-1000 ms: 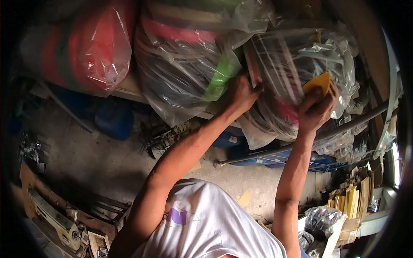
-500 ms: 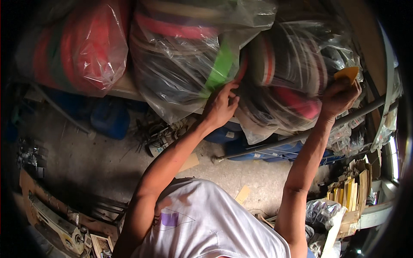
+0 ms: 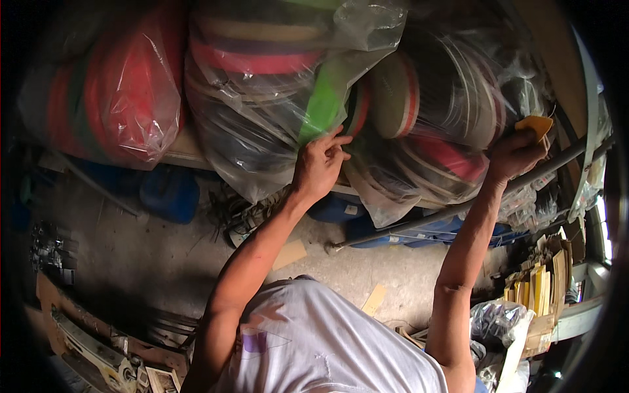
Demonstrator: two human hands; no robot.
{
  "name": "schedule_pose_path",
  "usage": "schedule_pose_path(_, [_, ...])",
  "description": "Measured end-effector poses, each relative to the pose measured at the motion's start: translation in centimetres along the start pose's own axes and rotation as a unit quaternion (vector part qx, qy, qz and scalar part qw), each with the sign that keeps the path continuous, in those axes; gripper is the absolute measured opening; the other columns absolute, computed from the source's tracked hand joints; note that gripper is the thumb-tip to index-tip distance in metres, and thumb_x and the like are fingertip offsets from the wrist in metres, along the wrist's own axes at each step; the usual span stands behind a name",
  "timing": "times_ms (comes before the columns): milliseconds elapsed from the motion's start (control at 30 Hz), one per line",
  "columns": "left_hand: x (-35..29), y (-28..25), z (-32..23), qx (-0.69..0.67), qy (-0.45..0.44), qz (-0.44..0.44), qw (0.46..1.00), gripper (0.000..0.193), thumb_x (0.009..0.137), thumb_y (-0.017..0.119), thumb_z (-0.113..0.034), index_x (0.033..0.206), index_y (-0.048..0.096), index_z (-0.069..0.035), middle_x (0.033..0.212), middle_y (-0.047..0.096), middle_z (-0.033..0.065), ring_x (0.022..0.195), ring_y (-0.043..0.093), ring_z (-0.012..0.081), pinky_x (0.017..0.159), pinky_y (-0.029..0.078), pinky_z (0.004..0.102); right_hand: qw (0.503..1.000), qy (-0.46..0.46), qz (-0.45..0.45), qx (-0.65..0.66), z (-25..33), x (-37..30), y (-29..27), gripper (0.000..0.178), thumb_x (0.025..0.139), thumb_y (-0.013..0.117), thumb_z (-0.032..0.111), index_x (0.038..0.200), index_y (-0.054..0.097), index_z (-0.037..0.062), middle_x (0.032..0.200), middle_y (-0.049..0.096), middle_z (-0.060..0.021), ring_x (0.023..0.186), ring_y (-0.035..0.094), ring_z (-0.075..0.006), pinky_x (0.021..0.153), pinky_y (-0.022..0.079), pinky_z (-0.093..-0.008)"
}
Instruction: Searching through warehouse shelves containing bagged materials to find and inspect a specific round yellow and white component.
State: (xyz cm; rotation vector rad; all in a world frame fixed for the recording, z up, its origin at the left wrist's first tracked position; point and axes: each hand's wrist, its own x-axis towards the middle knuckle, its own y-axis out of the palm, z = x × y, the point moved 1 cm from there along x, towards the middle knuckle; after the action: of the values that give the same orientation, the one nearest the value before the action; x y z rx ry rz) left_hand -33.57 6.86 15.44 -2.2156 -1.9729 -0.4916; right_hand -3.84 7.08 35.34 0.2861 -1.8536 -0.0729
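My left hand [image 3: 319,165] is at the lower edge of a clear plastic bag [image 3: 246,141], beside a bright green strip [image 3: 322,105]. Its fingers are apart and slightly bent, with nothing visible in them. My right hand [image 3: 517,157] grips a small flat yellow piece [image 3: 536,126], which sticks up past the fingers. That hand is by the right side of another clear bag full of rolled bands in grey, beige and red [image 3: 406,98]. The middle bag holds stacked dark, pink and tan bands.
Farther left, a clear bag of red and green rolls [image 3: 134,98] rests on the shelf edge. A metal bar [image 3: 458,206] slants below my right hand. Blue containers [image 3: 169,193] stand beneath the shelf. At the lower right are wooden strips [image 3: 537,288]; a machine [image 3: 92,347] stands lower left.
My left hand has shifted slightly left and down along the bag. My right hand, still gripping the yellow piece, is a little lower. The whole view has shifted slightly.
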Motion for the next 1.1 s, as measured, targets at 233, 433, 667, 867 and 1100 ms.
schedule_pose_path(233, [0.1,0.0,0.0,-0.036,-0.015,0.009,0.999,0.045,0.093,0.042,0.001,0.137,0.044,0.006,0.122,0.065,0.0146,0.089,0.067,0.0146,0.078,0.052,0.0258,0.999,0.040,0.013,0.022,1.8,-1.4,-1.2,0.024,0.100,0.045,0.017,0.108,0.048,-0.0045,0.101,0.056,-0.0213,0.087,0.058,-0.0330,0.077,0.047,-0.0419])
schedule_pose_path(433, [0.4,0.9,-1.2,-0.038,-0.025,0.018,0.999,0.043,0.094,0.046,-0.001,0.136,0.045,0.005,0.120,0.064,0.0146,0.092,0.065,0.0138,0.077,0.052,0.0259,0.998,0.037,0.022,0.041,2.7,-3.1,-2.4,0.021,0.100,0.045,0.018,0.104,0.049,-0.0029,0.103,0.054,-0.0203,0.090,0.056,-0.0312,0.079,0.045,-0.0420])
schedule_pose_path(667, [0.3,2.7,-2.8,-0.031,0.031,0.022,0.999,0.034,0.094,0.049,0.000,0.127,0.051,0.003,0.115,0.065,0.0132,0.093,0.065,0.0152,0.078,0.052,0.0260,0.996,0.029,0.049,0.076,4.2,-4.2,-3.6,0.016,0.097,0.047,0.013,0.107,0.048,-0.0003,0.106,0.055,-0.0208,0.094,0.054,-0.0334,0.085,0.043,-0.0444])
schedule_pose_path(867, [0.5,3.6,-3.7,-0.030,0.057,0.025,0.998,0.031,0.095,0.049,-0.002,0.126,0.052,0.004,0.113,0.065,0.0129,0.095,0.065,0.0161,0.083,0.052,0.0265,0.991,0.029,0.080,0.103,4.9,-4.1,-4.6,0.015,0.096,0.049,0.011,0.108,0.049,0.0010,0.109,0.056,-0.0201,0.099,0.055,-0.0340,0.090,0.043,-0.0448])
schedule_pose_path(1100, [-0.3,4.2,-6.3,0.031,0.114,0.023,0.993,0.028,0.095,0.050,-0.001,0.121,0.055,0.004,0.114,0.064,0.0128,0.095,0.065,0.0166,0.080,0.051,0.0268,0.975,0.089,0.126,0.161,5.7,-3.3,-6.1,0.013,0.096,0.050,0.008,0.104,0.053,-0.0019,0.109,0.059,-0.0201,0.102,0.056,-0.0357,0.092,0.044,-0.0441])
